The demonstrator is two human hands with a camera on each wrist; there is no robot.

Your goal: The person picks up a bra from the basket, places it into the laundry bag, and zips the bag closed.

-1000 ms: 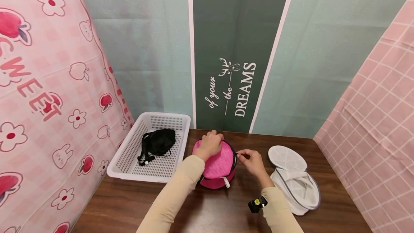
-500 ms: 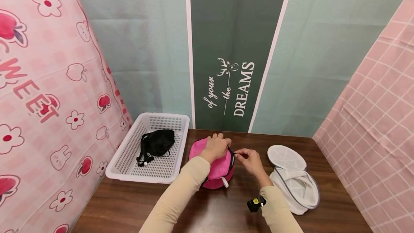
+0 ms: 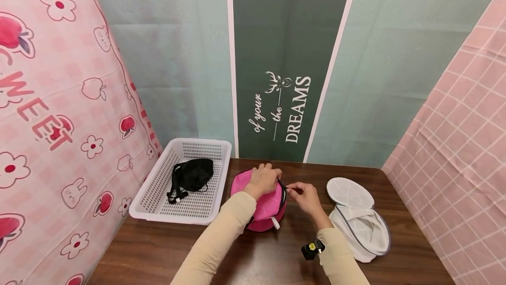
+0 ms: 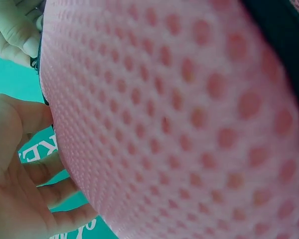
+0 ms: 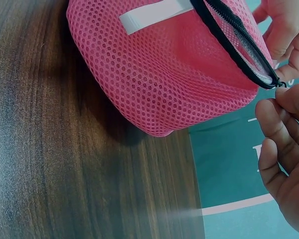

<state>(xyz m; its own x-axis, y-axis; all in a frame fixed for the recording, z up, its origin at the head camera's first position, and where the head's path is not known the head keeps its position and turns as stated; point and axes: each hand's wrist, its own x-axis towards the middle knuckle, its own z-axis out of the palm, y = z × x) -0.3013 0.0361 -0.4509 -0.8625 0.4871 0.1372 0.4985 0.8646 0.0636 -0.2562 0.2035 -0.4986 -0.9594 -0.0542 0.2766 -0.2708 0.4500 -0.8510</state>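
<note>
The left hand [image 3: 263, 180] grips the mesh laundry bag [image 3: 269, 206] by its far side, likely steadying it while the right hand [image 3: 306, 198] pinches its zipper pull [image 5: 281, 84].

Both arms wear plain cream cloth, long and close-fitting; I can see soft creases down the left sleeve [image 3: 219, 234], and the right sleeve [image 3: 342, 258] matches it. Beyond them, the left hand [image 3: 264, 180] and right hand [image 3: 306, 198] are bare. By the right wrist sits a small, boxy black device [image 3: 307, 252] bearing a bright yellow mark [image 3: 312, 246].
</note>
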